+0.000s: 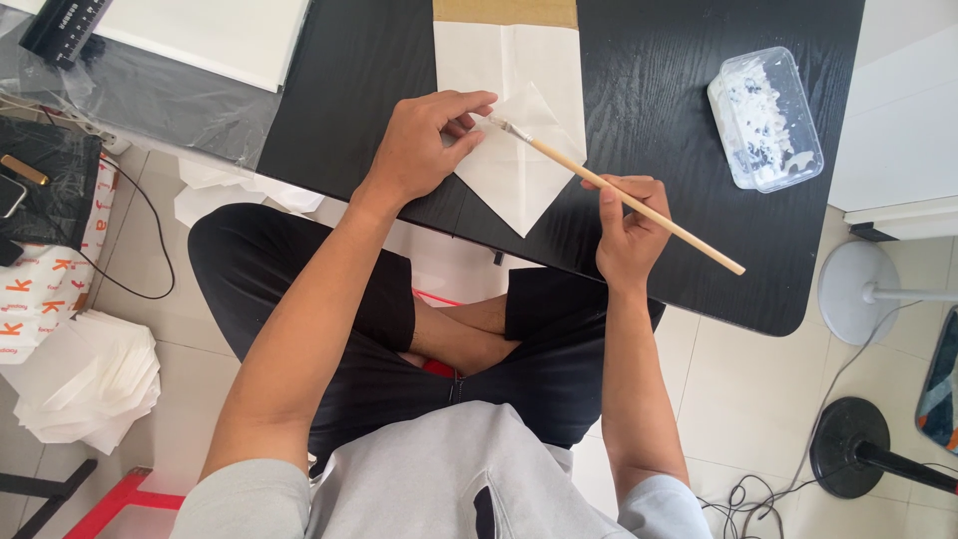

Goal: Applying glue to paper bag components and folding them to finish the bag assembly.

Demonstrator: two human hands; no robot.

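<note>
On the black table [649, 90] lies a white paper bag [519, 150] with a folded, pointed bottom and a brown strip at its far end. My left hand [424, 145] pinches a paper flap of the bag near its fold. My right hand [631, 232] grips a long wooden brush [619, 195] by the middle of its handle. The brush tip touches the paper right by my left fingertips.
A clear plastic tub [766, 118] with white paste sits on the table at the right. A stack of folded white paper [85, 384] lies on the floor at the left, beside a printed bag [45, 289]. Fan bases [858, 284] stand at the right.
</note>
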